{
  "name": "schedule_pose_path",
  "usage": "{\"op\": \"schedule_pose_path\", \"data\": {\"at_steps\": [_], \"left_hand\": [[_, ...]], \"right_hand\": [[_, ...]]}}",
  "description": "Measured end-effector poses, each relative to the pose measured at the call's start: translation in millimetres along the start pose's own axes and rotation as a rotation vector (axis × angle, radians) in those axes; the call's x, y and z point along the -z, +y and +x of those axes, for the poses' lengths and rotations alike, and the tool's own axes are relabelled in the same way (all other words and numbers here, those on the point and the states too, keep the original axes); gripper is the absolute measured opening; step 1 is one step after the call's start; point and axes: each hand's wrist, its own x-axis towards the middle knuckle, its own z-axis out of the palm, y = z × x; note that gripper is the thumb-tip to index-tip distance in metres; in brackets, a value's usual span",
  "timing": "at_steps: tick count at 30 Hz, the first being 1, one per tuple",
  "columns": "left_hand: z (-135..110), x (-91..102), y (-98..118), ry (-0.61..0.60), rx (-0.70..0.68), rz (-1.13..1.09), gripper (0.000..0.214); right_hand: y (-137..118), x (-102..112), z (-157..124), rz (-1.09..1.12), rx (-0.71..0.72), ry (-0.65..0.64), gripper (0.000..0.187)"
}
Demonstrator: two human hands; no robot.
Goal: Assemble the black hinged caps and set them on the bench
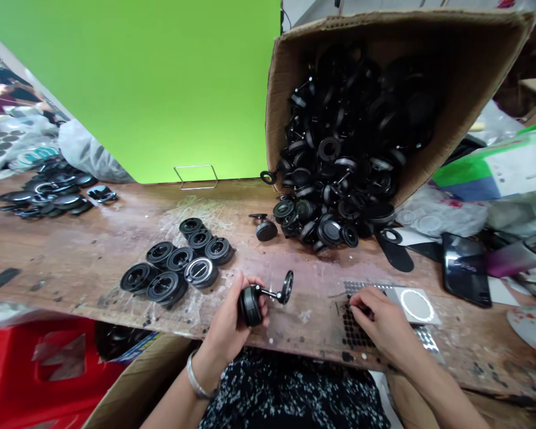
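My left hand (227, 325) is closed round a black round-based stand (251, 305), whose short metal arm sticks out to the right and ends in a black ring. At the right, my right hand (379, 316) has its thumb and fingertips pinched together over a sheet of small black dots (355, 330); whatever is between them is too small to make out. Left of my left hand, several black round stands (180, 258) are grouped on the wooden table, one with a lighter, shinier top (201, 271). A single stand (265, 230) lies farther back.
A tipped cardboard box (469, 113) spills many black stands (330, 179) onto the table (295, 333). A green panel (161, 89) rises at the back. Black discs (58, 193) lie far left. At right are a white-ringed square (416, 305), a phone (466, 269) and a tumbler (513, 256).
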Motion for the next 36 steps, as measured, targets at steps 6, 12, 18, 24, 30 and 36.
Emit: {"op": "schedule_pose_path", "data": {"at_steps": [6,12,18,24,30,36], "left_hand": [[-18.6,7.3,-15.0,0.016,-0.028,0.075,0.044],[-18.0,4.8,-28.5,-0.014,-0.004,0.030,0.052],[-18.4,5.2,-34.2,0.047,-0.036,0.085,0.056],[-20.3,3.2,-40.6,0.091,-0.080,0.357,0.058],[-23.3,-4.0,-38.0,0.085,-0.150,0.505,0.059],[-23.9,-3.6,-41.0,0.078,-0.233,0.543,0.058]], "right_hand": [[-1.5,-10.9,0.9,-0.069,0.022,0.007,0.013],[-0.2,-10.8,8.5,-0.180,0.067,-0.051,0.013],[-9.9,-7.8,2.6,-0.144,0.150,0.062,0.014],[-94.9,-3.7,1.4,0.192,0.218,0.126,0.011],[-135.0,-27.6,8.4,0.230,0.281,0.054,0.017],[-133.2,-33.8,11.3,0.195,0.293,0.028,0.015]]}}
